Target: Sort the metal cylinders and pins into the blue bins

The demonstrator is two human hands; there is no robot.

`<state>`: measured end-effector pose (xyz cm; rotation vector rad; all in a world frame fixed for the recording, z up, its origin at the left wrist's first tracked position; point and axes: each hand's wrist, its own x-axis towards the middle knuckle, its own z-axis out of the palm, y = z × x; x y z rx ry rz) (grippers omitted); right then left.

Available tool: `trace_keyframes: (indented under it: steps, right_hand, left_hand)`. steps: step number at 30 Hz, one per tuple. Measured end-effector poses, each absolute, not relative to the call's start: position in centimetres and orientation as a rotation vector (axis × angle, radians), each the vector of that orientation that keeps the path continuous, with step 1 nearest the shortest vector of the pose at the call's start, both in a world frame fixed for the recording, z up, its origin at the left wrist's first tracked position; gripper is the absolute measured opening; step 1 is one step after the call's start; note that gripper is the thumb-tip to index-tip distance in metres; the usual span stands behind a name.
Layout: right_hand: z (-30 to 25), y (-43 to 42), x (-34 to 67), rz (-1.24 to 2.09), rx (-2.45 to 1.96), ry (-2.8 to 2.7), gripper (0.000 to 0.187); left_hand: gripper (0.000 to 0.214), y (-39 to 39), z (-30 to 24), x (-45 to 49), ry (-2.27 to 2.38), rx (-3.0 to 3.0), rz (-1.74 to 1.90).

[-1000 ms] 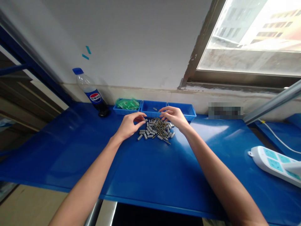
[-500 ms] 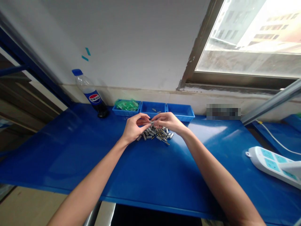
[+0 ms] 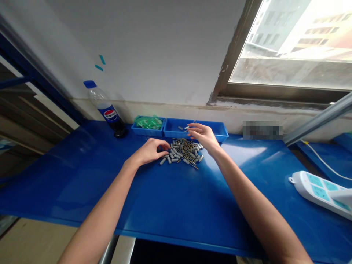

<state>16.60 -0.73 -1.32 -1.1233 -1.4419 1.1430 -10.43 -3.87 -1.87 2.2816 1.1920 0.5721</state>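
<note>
A heap of small grey metal cylinders (image 3: 175, 160) and thin, brass-coloured pins (image 3: 187, 148) lies on the blue tabletop. At its left edge is my left hand (image 3: 150, 151), thumb and fingers curved and slightly apart, with the tips by the nearest cylinders. No piece shows clearly between them. My right hand (image 3: 203, 137) hovers behind the heap at the middle blue bin (image 3: 172, 126), fingers stretched and apart. Right by its fingertips is a small pale piece (image 3: 187, 127). A few small grey pieces (image 3: 180, 128) lie inside that bin.
Left of the middle bin, another blue bin (image 3: 134, 128) holds green plastic packets (image 3: 148, 122). A third blue bin (image 3: 224, 136) adjoins on the right. A cola bottle (image 3: 107, 110) stands at the back left. A white power strip (image 3: 316, 189) lies on the right, below a window (image 3: 288, 69).
My hands were together over the heap and have parted. The left went down to the heap's left edge; the right moved back over the middle bin, where a pale piece now shows.
</note>
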Motion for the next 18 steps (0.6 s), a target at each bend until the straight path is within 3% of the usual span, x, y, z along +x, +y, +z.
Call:
trace_keyframes:
  steps: [9,13,18]
  right_hand:
    - [-1.2,-1.1,16.5,1.17,-1.17,-1.501,0.027]
    - [-1.1,-1.2,16.4,1.177,-1.177,-1.518,0.025]
    - [-0.9,-1.5,16.4,1.251,-1.149,-1.588,0.022]
  left_hand:
    - [0.018,-3.4,-2.5,-10.8,1.205,2.363,0.56]
    - [0.018,-3.5,-2.5,-10.1,1.252,2.233,0.846]
    - [0.04,-3.7,-3.0,-7.9,1.133,1.692,1.223]
